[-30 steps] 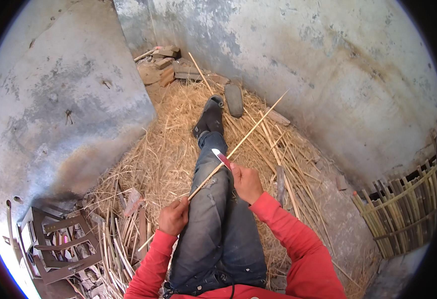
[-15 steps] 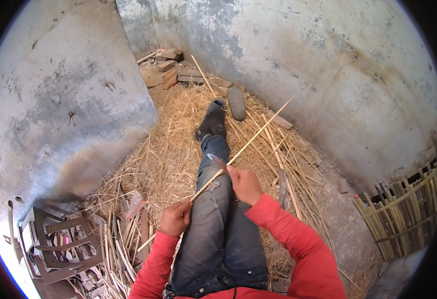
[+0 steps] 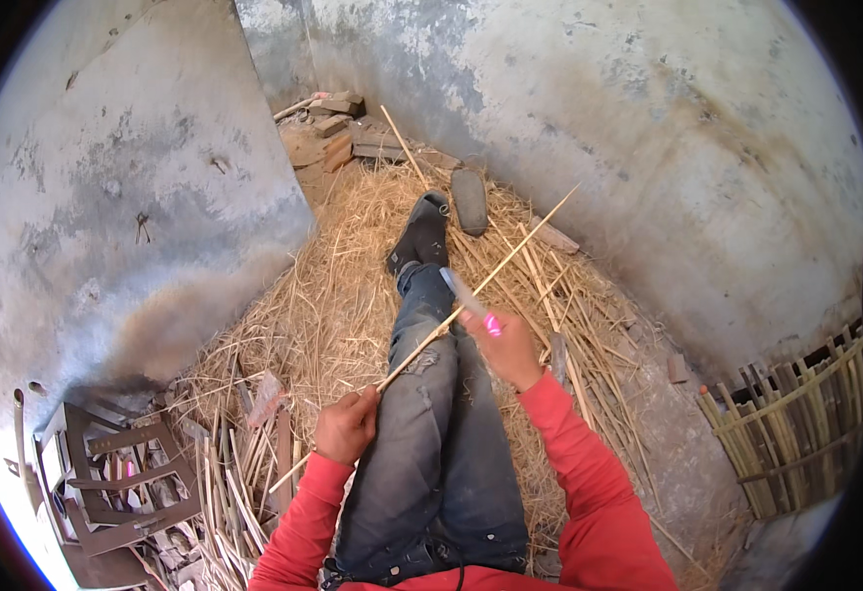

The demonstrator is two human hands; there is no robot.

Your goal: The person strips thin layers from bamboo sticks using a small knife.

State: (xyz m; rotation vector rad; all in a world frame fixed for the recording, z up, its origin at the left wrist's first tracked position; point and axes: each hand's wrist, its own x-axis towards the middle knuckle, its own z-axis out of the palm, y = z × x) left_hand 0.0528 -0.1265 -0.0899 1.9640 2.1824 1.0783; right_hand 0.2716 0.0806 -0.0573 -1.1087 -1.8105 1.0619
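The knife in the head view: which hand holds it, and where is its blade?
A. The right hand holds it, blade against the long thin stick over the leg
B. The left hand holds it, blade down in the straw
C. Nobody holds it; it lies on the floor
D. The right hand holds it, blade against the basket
A: the right hand grips the pink-handled knife, its blade meeting the stick, whose near end the left hand holds.

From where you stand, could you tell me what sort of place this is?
Probably a rough bamboo-craft workshop corner: bare plaster walls, a floor heaped with straw-like shavings, and a half-woven slat panel at the right.
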